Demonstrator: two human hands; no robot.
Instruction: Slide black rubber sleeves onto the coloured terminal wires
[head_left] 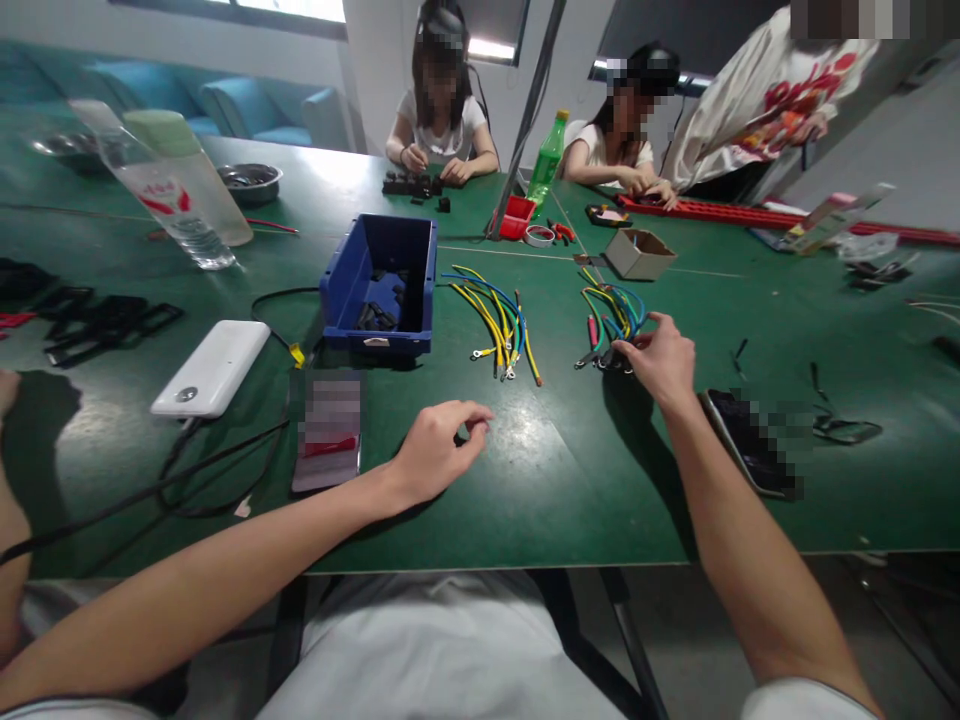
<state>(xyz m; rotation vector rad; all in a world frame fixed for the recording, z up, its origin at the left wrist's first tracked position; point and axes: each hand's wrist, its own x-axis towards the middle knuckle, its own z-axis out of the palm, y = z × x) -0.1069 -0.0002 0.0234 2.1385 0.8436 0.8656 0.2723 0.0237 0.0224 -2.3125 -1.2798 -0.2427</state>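
Note:
My left hand [439, 445] rests on the green table [555, 470] with fingers curled in a pinch around a small dark part I cannot make out. My right hand [660, 358] reaches onto a bundle of coloured wires [611, 315], its fingertips closed on the wire ends with ring terminals. A second, spread bundle of yellow, blue and green wires [495, 315] lies between my hands, a little farther out. A blue bin [382, 285] with black parts stands beyond my left hand.
A white power bank [214, 368] with black cables and a phone [330, 430] lie left; another phone [750, 440] lies by my right forearm. Water bottle [176, 185], metal bowl [251, 182], cardboard box [637, 252], green bottle [547, 160]. Other people work across the table.

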